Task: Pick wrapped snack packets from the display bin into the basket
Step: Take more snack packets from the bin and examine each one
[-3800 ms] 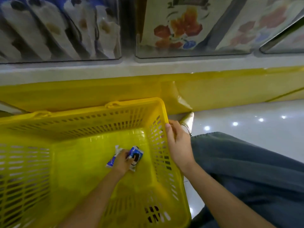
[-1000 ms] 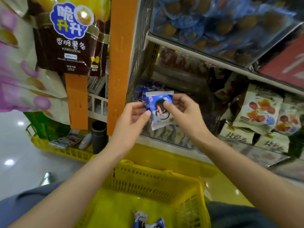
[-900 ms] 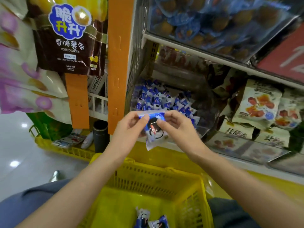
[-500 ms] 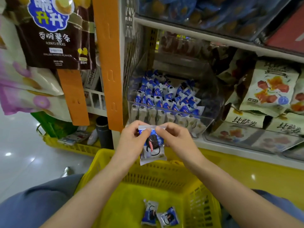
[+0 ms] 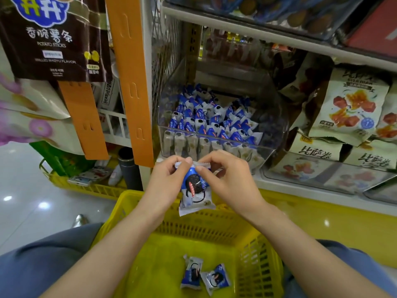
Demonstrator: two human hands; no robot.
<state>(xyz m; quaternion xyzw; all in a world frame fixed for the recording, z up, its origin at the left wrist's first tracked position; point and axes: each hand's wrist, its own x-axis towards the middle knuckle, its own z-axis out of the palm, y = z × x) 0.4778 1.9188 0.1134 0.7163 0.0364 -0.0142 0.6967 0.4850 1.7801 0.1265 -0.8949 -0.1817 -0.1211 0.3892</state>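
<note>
Two blue-white wrapped packets [image 5: 205, 274] lay in the yellow plastic basket [image 5: 260, 265], third [image 5: 195, 190] pinched by both hands' [image 5: 165, 181] [image 5: 227, 179] fingers, clear bin [image 5: 217, 151] remained well stocked.

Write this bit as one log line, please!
left hand, right hand: pinch snack packet top edge | packet: above yellow basket | basket: two packets inside
</note>
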